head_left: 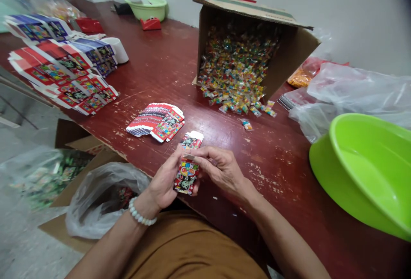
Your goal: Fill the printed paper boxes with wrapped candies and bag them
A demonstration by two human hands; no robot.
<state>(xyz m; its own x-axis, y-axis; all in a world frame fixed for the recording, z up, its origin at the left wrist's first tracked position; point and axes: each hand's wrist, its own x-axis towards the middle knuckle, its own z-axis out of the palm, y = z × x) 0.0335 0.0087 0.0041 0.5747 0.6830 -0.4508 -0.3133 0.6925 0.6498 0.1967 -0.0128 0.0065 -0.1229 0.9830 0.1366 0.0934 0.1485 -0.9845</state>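
In front of me, over the edge of a worn red wooden table (269,163), both hands hold a small red printed paper box (186,172). My left hand (164,180) grips it from the side and below. My right hand (218,170) pinches it near the middle, with its fingers across the front. Its white end flap sticks up past my fingers. Just beyond lies a stack of flat printed box blanks (156,121). A tipped cardboard carton (205,35) spills small wrapped sweets (234,71) towards my hands, and one loose sweet packet (246,125) lies apart.
Large piles of printed boxes (61,73) stand at the table's left. A bright green basin (366,172) sits at the right beside plastic bags (349,95). A lighter green basin (146,7) stands at the back. An open plastic bag (102,200) hangs below the table edge.
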